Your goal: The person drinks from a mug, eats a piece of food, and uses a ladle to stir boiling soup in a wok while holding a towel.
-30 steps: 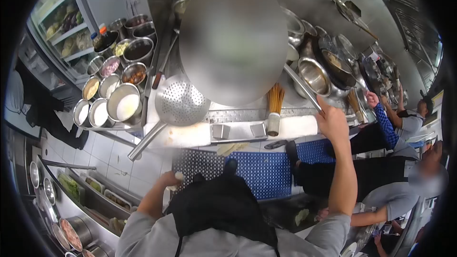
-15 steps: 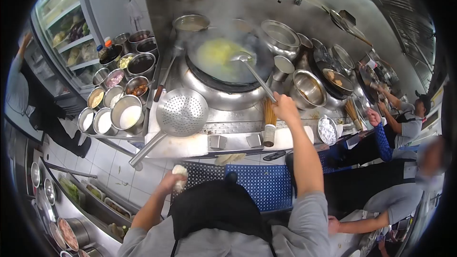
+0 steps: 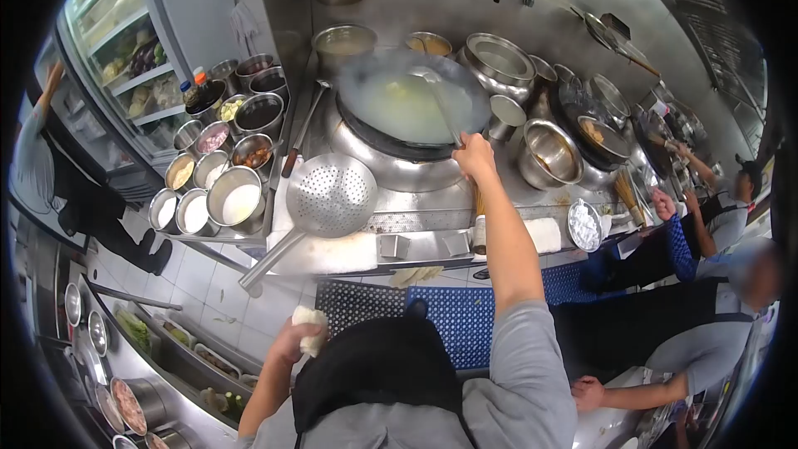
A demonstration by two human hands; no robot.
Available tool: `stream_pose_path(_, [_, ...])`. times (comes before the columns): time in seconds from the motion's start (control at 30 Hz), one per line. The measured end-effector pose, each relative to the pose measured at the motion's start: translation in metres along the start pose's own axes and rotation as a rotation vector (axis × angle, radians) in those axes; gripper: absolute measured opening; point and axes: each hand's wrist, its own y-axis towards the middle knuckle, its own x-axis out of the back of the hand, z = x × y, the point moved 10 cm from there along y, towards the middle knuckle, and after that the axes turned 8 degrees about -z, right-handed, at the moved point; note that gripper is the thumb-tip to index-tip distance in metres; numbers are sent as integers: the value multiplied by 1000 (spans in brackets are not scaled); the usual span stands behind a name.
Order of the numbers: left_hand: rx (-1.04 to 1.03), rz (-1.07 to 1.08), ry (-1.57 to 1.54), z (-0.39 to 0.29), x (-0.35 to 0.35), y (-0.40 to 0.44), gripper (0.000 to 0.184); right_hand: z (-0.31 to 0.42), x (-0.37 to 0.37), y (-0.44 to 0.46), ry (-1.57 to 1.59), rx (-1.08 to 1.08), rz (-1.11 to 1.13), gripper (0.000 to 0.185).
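My right hand (image 3: 475,155) is closed round the handle of a long metal ladle (image 3: 446,108). The ladle's head rests inside a large wok (image 3: 356,87), where pale yellow-green food (image 3: 403,96) shows blurred through steam. Down by my waist, my left hand (image 3: 288,344) grips a bunched white cloth (image 3: 310,330). A big perforated skimmer (image 3: 331,195) lies in front of the wok, its handle jutting past the counter edge. Partly behind my right forearm stands a bamboo brush (image 3: 480,233). To the wok's left is another long-handled tool (image 3: 306,126).
Several seasoning pots (image 3: 235,197) crowd the left side. Metal bowls (image 3: 550,154) and a second wok (image 3: 603,137) stand to the right. One co-worker (image 3: 648,333) is close on my right, others farther right; another person (image 3: 79,166) stands at left by the fridge (image 3: 125,41).
My right hand has moved forward and slightly left, pushing the ladle's head farther back in the wok. Steam has thinned somewhat. The view has shifted a little; my left hand still holds the cloth.
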Motion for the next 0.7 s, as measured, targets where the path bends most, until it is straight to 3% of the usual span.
stream_pose_path(0.03, [1,-10,22,0,0,1,41,0,1,-12,41,-90,52,36])
stream_pose_path(0.13, [32,23,72,3,-2,11,41,8,5,-39,-262,205,-114,23])
stream_pose_path(0.2, [72,71,108,10,-4,18,43,40,49,-102,-182,561,-479,25])
stream_pose_path(0.33, [147,202,200,19,-18,44,45,22,76,-223,159,568,-469,19])
stream_pose_path(0.43, [131,210,352,12,-50,59,41,-63,23,-296,146,228,-251,17])
stream_pose_path(0.53, [136,302,666,41,-62,106,39,-244,-99,-424,-17,-300,10,31])
stream_pose_path(0.6, [-12,425,1009,69,-78,146,42,-338,-159,-552,-242,-565,453,29])
stream_pose_path(0.63, [-92,479,1174,81,-84,159,43,-354,-166,-604,-314,-455,427,29])
stream_pose_path(0.7, [-199,515,1672,106,-88,169,47,-391,-173,-719,-157,-973,972,39])
